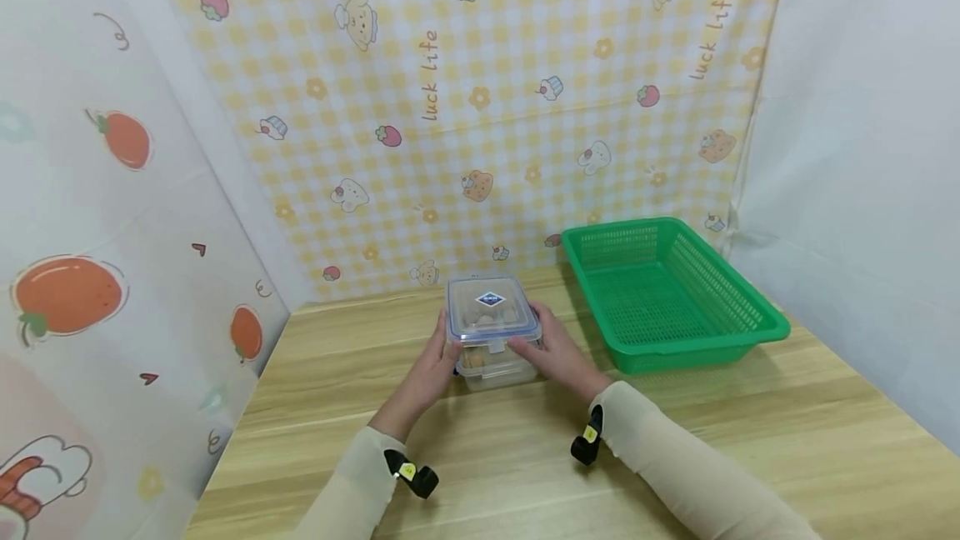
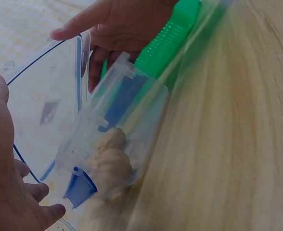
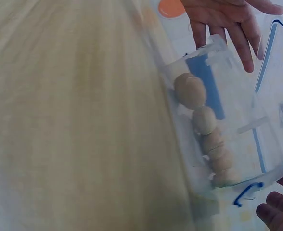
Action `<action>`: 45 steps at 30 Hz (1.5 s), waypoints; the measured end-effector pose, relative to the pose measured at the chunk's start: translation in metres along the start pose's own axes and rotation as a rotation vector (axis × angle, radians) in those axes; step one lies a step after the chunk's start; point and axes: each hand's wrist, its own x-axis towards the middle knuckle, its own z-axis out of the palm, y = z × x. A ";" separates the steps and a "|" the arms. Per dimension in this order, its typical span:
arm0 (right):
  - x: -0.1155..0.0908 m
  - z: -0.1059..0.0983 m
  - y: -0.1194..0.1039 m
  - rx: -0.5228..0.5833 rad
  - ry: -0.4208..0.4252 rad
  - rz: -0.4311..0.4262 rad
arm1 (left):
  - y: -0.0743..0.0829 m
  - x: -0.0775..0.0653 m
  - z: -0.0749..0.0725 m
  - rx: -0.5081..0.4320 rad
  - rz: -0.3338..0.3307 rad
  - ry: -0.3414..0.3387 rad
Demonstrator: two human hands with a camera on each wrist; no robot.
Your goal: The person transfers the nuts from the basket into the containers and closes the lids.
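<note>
A clear square lid with a blue seal and a blue-and-white label is held level between both hands over a clear plastic food container. My left hand grips the lid's left edge. At its right edge my right hand grips it, thumb toward the near side. In the left wrist view the lid stands apart from the container's rim. Several round light-brown things lie inside the container. A blue clip flap sticks out from its side.
A green perforated plastic basket stands right of the container on the wood-grain table. Behind the table hangs a yellow checked cloth. Another printed cloth hangs along the left, and a white one at the right.
</note>
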 end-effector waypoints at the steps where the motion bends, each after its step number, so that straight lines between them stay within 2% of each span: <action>1: -0.001 0.002 0.002 -0.009 0.001 0.000 | -0.002 -0.001 0.001 0.009 0.001 -0.005; 7: -0.009 0.007 0.014 -0.085 0.012 0.029 | -0.013 -0.003 0.003 0.114 0.052 -0.032; 17: -0.011 0.003 0.022 -0.074 -0.025 0.043 | -0.026 0.000 0.005 0.252 0.115 -0.082; 21: -0.012 0.003 0.027 -0.080 -0.053 0.050 | -0.026 0.001 0.003 0.304 0.131 -0.095; 24: -0.014 0.003 0.029 -0.082 -0.076 0.064 | -0.026 0.000 0.003 0.379 0.140 -0.091; 27: -0.015 0.004 0.031 -0.080 -0.087 0.074 | -0.027 -0.001 0.003 0.453 0.133 -0.078; 30: -0.016 0.005 0.032 -0.094 -0.092 0.092 | -0.028 -0.003 0.004 0.487 0.106 -0.067; 36: -0.013 0.005 0.030 -0.151 -0.090 0.105 | -0.028 -0.005 0.004 0.557 0.048 -0.087; 40: -0.009 0.007 0.029 -0.170 -0.074 0.087 | -0.024 -0.005 0.002 0.587 0.050 -0.093; 45: -0.002 0.012 0.032 -0.144 -0.065 0.071 | -0.025 -0.003 -0.002 0.590 -0.009 -0.108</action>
